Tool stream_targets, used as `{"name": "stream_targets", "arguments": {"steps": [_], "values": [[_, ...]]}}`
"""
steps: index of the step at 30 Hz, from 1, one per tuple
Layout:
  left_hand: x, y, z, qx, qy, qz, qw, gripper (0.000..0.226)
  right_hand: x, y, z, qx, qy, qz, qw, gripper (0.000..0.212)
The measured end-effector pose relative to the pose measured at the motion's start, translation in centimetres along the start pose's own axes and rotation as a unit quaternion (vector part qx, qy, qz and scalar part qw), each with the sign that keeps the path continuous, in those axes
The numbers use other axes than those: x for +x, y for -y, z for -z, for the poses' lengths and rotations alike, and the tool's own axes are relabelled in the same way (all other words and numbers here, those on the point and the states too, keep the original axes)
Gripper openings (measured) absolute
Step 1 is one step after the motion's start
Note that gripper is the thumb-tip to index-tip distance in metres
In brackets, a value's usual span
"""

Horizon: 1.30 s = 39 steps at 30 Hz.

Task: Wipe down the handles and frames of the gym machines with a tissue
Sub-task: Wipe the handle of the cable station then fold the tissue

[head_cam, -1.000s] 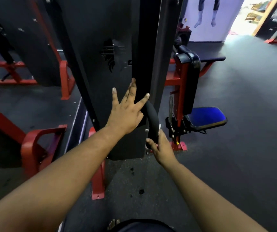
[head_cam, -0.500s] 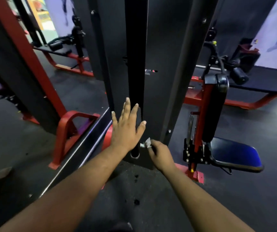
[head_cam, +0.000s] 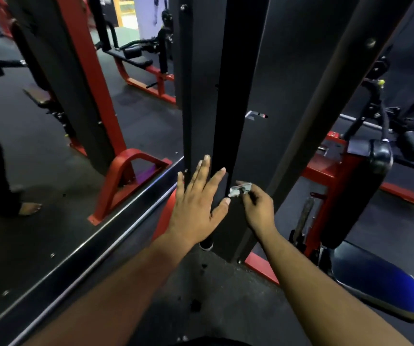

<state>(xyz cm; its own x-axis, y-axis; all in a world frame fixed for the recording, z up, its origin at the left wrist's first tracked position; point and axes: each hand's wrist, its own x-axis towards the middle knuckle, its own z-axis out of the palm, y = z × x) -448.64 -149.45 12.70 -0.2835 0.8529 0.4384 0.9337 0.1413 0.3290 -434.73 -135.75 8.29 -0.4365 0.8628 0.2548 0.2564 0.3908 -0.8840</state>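
The upright post (head_cam: 228,101) is matt black painted metal. The tissue (head_cam: 240,189) is crumpled white paper. The seat (head_cam: 378,283) is glossy blue vinyl, the floor (head_cam: 225,290) rough dark rubber.

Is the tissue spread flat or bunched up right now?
Bunched up. The tissue shows as a small crumpled wad pinched in the right hand, against the black frame, not opened flat.

Crumpled tissue (head_cam: 240,189), seemingly against black frame (head_cam: 228,108).

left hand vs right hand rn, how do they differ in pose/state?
The left hand lies flat with fingers straight and spread on the black upright; the right hand has its fingers curled. The left hand holds nothing; the right hand pinches a small tissue. Both are at the same upright's lower part.
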Motion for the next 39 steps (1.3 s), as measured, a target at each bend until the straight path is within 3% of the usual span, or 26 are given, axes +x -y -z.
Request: {"name": "stream_targets", "arguments": {"steps": [7,10,12,16,21,25,27,30,33,39], "values": [[-0.6,-0.7,0.3,-0.003,-0.041,0.031,0.999,0.069,8.4,0.2,-0.4,-0.029,-0.01,0.087,0.996,0.026],[-0.5,-1.6,0.6,0.065,-0.047,0.059,0.995,0.069,12.1,0.5,-0.7,-0.082,-0.005,0.161,0.983,0.02],[-0.6,-2.0,0.8,0.112,-0.049,0.065,0.99,0.067,13.8,-0.1,-1.1,-0.125,0.043,0.203,0.97,0.025],[-0.7,-4.8,0.3,0.216,-0.067,0.132,0.965,0.067,13.6,-2.6,-3.1,-0.197,0.224,0.254,0.92,0.034],[2.1,-8.3,-0.4,0.208,-0.077,0.29,0.931,0.077,11.0,-4.4,-2.3,-0.069,0.265,0.251,0.928,0.048],[4.5,-8.7,-0.3,0.21,-0.025,0.372,0.904,0.101,9.9,-6.7,-1.1,-0.039,0.32,0.326,0.889,0.048],[5.1,-8.5,-0.6,0.228,-0.015,0.387,0.893,0.101,11.4,-7.5,-0.4,-0.023,0.295,0.357,0.886,0.049],[5.0,-8.4,-1.5,0.275,-0.047,0.373,0.885,0.09,15.4,-7.0,-0.5,-0.065,0.246,0.312,0.915,0.057],[4.6,-7.9,-2.1,0.268,-0.098,0.352,0.892,0.08,15.7,-6.6,-2.7,-0.106,0.304,0.283,0.903,0.055],[4.5,-8.1,-1.5,0.228,-0.125,0.37,0.892,0.073,10.1,-6.1,-1.7,0.018,0.355,0.244,0.902,0.05]]}}
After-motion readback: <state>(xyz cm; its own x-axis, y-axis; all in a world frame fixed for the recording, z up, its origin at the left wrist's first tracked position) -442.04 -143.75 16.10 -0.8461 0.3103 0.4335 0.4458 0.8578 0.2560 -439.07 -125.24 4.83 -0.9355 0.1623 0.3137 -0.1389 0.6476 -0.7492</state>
